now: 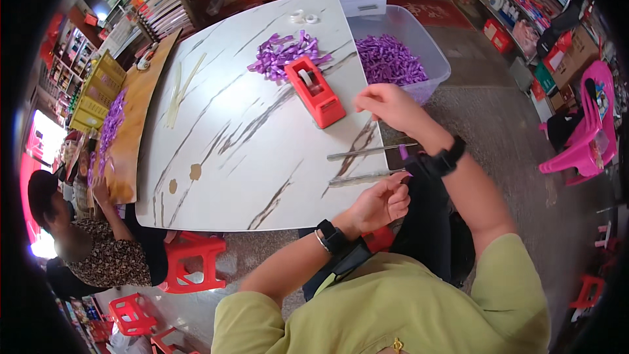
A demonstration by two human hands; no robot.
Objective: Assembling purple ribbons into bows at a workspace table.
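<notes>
Left hand (382, 204) curls its fingers beside 2 slim grey rods (360, 153); right hand (391, 106) bends its fingers near red plastic tape dispenser (321, 103); grips unclear.

Right hand (393, 106): hides part of the tub (440, 69) beyond; anything pinched, unclear. Left hand (383, 202): curled fingers hide its palm. Purple scrap (403, 151) between hands: too small to identify. Shelf goods (501, 3), far beyond right hand: indistinct.

Glare washes out the panel (47, 139) at nine o'clock, the table (242, 180) is bright, the floor (501, 132) toward three o'clock dimmer, and edges curve into black corners.
</notes>
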